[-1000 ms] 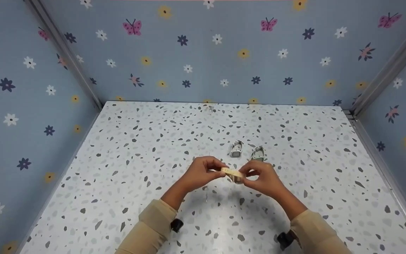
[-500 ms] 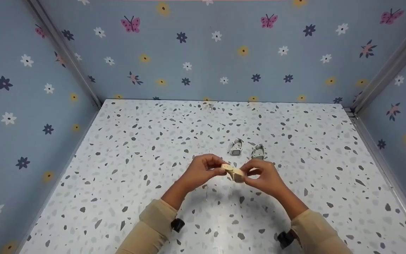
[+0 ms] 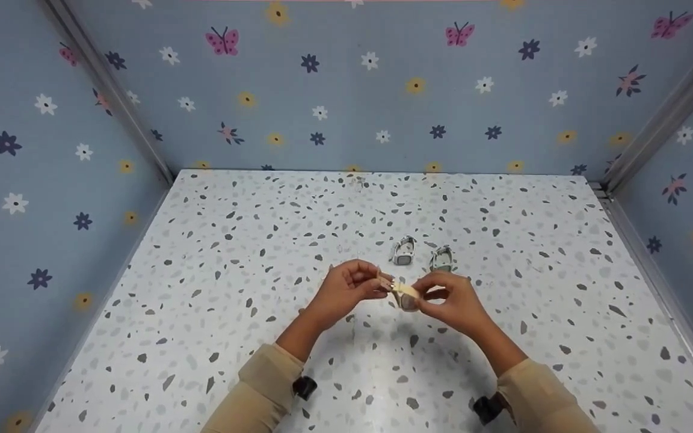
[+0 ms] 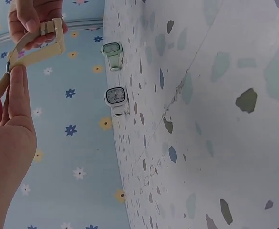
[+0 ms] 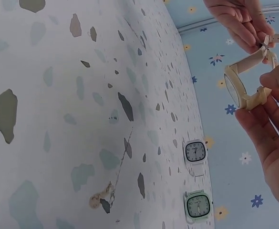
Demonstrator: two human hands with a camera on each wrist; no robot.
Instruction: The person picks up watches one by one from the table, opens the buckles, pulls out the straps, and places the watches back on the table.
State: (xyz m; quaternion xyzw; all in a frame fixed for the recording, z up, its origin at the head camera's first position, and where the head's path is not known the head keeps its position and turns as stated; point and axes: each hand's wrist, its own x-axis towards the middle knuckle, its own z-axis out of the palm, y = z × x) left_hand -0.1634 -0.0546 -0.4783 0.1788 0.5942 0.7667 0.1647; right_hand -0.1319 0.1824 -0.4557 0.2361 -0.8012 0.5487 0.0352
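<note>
A cream wristwatch is held up above the table between both hands. The left hand pinches its strap by the metal buckle, where the strap's tip sticks out. The right hand grips the opposite side, thumb and fingers on the strap near the watch case. Seen from the right wrist, the strap forms a loop, joined at the buckle. Whether the buckle's pin sits in a strap hole is too small to tell.
Beyond the hands, a white watch and a green watch stand side by side on the speckled white tabletop. Blue panels with flowers and butterflies enclose the back and sides.
The left fingers have shifted on the strap, and the metal buckle now shows between the hands. The right hand keeps its hold in nearly the same place.
</note>
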